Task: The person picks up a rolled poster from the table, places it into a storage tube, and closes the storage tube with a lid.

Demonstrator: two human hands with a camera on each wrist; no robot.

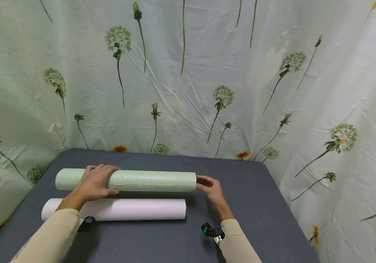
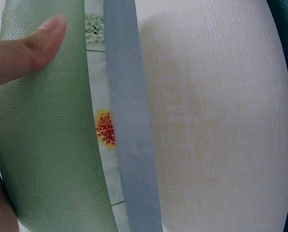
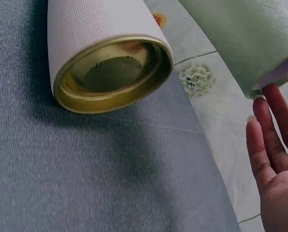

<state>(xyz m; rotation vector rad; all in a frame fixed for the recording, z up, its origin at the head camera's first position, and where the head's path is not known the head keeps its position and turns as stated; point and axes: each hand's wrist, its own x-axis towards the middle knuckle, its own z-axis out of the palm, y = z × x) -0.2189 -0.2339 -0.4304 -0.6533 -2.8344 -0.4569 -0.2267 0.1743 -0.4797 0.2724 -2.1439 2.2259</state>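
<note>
A long pale green tube lies crosswise, held from above by my left hand. In the left wrist view the thumb presses on its textured side. My right hand is at the tube's right end, its fingers extended and the fingertips touching the rim in the right wrist view. Nearer to me rests a white tube, parallel to the green one, partly covered by my left forearm. Its right end shows a recessed gold metal cap in the right wrist view.
Both tubes are over a table with a dark grey cloth. Behind and at the sides hangs a pale curtain printed with dandelions. Each wrist wears a black strap, like the right wrist strap.
</note>
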